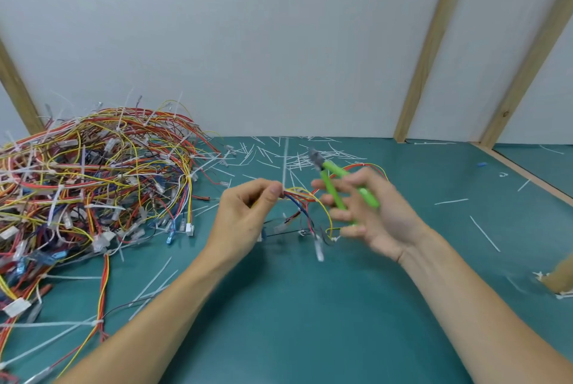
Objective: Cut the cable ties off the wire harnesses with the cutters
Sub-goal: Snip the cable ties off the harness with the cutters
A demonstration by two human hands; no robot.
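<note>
My left hand (248, 216) pinches a small wire harness (305, 206) of yellow, red and blue wires above the green mat. A long white cable tie (284, 163) sticks straight up from the pinch point. My right hand (375, 213) holds the green-handled cutters (339, 179), blurred by motion, with the grey jaws pointing up and left, just right of the tie. The harness's connectors hang down between my two hands, close to the mat.
A big tangled pile of wire harnesses (93, 182) with white ties fills the left side. Several cut tie pieces (310, 157) litter the green mat (310, 306) near the white back wall. Wooden posts (431, 51) rise at the right, and a wooden piece (558, 278) sits at the right edge.
</note>
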